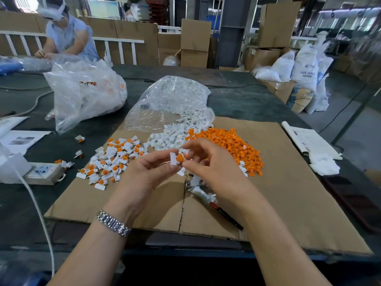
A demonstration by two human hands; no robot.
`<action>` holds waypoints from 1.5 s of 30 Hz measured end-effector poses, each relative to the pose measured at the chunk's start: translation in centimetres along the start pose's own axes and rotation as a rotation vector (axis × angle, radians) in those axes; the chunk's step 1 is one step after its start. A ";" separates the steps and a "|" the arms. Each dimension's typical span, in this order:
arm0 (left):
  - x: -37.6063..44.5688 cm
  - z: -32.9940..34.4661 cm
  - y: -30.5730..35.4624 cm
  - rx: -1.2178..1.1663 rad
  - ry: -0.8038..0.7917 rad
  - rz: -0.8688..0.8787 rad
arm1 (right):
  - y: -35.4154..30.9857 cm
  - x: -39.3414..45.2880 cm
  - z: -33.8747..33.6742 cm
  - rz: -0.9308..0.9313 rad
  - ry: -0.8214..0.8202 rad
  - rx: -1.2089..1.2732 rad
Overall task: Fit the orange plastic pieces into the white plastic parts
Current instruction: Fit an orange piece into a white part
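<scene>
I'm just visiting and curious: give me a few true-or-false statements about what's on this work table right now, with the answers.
1. The left hand pinches a white part with an orange piece at it. True.
2. The loose orange pile lies left of the finished pieces. False: it lies to the right of the finished pile.
3. The work lies on a cardboard sheet. True.
4. The clear bag holds orange pieces. False: white parts.
</scene>
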State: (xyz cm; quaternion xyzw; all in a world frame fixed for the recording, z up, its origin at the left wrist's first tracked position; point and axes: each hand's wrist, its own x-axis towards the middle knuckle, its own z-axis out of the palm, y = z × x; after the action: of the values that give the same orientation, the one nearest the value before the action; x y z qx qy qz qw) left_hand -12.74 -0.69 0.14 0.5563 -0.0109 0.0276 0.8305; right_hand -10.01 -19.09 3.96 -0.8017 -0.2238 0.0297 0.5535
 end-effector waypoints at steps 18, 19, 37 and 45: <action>-0.6 0.5 -0.7 0.033 0.002 0.065 | 0.3 -0.6 0.1 -0.324 0.121 -0.299; -0.8 0.6 -0.5 0.079 0.019 0.067 | 0.2 -0.6 0.1 -0.330 0.123 -0.309; -1.0 0.6 0.4 -0.036 0.027 -0.085 | -0.3 -1.0 0.7 -0.368 0.103 -0.444; -1.0 0.8 0.0 -0.024 0.079 -0.128 | -0.2 -1.3 1.0 -0.340 0.065 -0.488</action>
State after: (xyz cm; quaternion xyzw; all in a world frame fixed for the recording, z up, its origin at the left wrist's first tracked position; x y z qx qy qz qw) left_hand -13.69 -1.51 0.39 0.5444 0.0573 -0.0038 0.8369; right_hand -11.55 -18.63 3.51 -0.8626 -0.3376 -0.1440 0.3483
